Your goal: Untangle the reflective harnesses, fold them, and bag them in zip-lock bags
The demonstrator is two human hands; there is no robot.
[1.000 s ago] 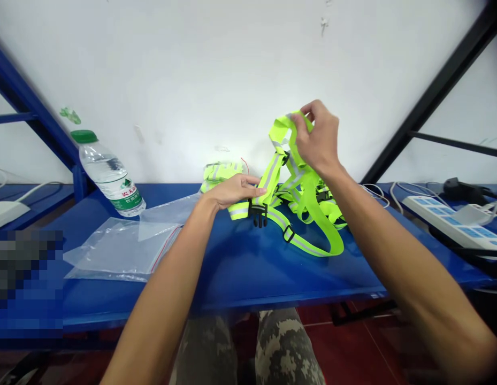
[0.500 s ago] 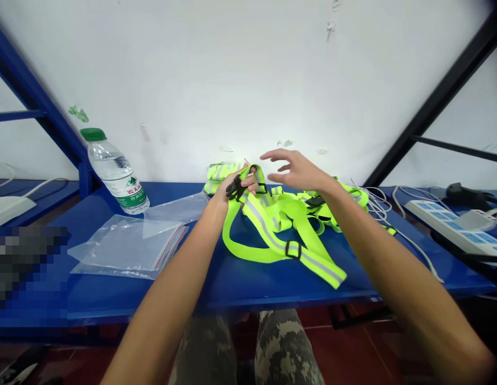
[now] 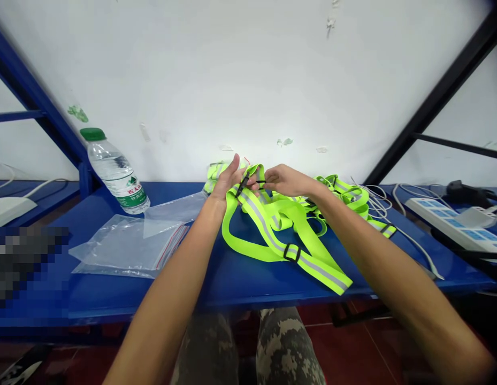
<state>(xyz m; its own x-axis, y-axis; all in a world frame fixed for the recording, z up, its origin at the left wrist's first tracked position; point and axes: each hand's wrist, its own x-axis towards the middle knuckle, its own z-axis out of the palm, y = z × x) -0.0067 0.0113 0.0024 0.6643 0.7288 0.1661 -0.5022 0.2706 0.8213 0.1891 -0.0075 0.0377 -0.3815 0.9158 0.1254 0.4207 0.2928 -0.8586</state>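
Note:
Neon-yellow reflective straps (image 3: 268, 230) with grey stripes and black buckles lie across the blue table. My left hand (image 3: 228, 182) holds a looped upper part of them, its thumb pointing up and its fingers behind the strap. A black buckle (image 3: 242, 183) hangs at that palm. At the right side of the same loop, my right hand (image 3: 284, 180) has its fingers bent together at a small black slider. A second black slider (image 3: 292, 252) sits on the strap nearer the table's front edge.
Clear zip bags (image 3: 128, 243) lie on the left of the blue table (image 3: 240, 291), near a green-capped water bottle (image 3: 119, 174). More neon straps (image 3: 348, 195), white cables (image 3: 379, 203) and a power strip (image 3: 452, 222) are at the right. A folded neon bundle (image 3: 216, 172) rests by the wall.
My right hand has moved left and down onto the loop, its fingers closing. My left thumb has lifted, and the black buckle has turned. The strap's front end has shifted slightly right.

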